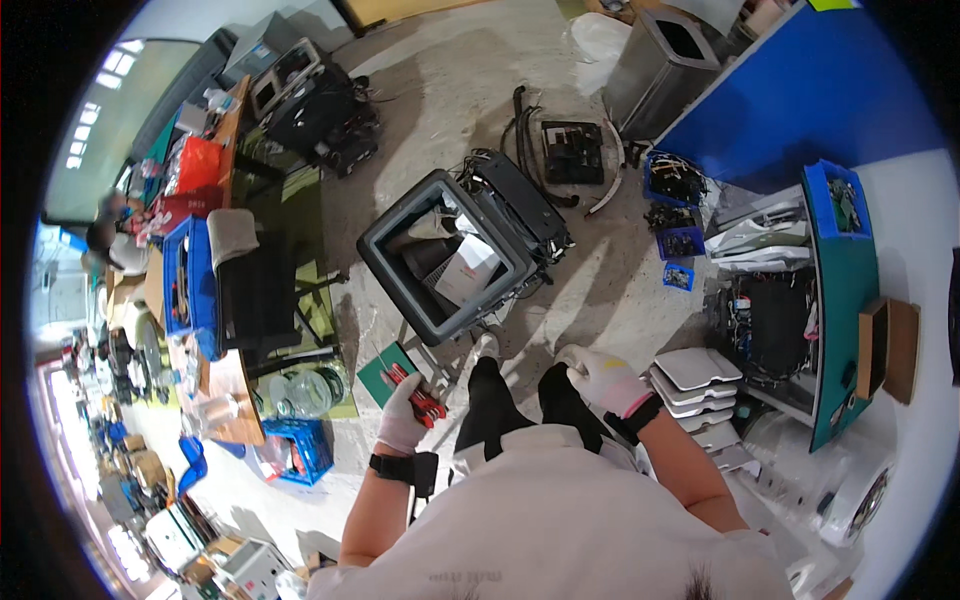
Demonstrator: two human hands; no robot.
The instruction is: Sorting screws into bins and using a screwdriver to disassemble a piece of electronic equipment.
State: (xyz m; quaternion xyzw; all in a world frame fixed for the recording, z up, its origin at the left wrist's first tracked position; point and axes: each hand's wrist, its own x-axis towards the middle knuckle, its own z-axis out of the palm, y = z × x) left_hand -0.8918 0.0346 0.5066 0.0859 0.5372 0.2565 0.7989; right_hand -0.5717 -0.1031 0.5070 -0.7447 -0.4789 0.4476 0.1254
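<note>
My left hand (pixel 402 415), in a white glove, is closed around red-handled pliers (pixel 428 406) beside my left thigh. Their jaws are hard to make out. My right hand (pixel 606 381), also gloved, rests by my right knee with its fingers loosely apart and nothing visible in them. In front of my feet stands a dark grey open-topped bin-like housing (pixel 376 252), tilted in view. Inside it lie a white box-like piece (pixel 468 270) and a dark rounded part. A black mechanical unit (pixel 515 205) with wires adjoins its far right side.
Black hoses (pixel 522 140) and a black tool case (pixel 573 153) lie on the floor beyond. Blue bins of small parts (pixel 682 241) and stacked white panels (pixel 697 382) stand at right. A black chair (pixel 262 300) and cluttered workbench are left. A metal bin (pixel 655 75) stands far right.
</note>
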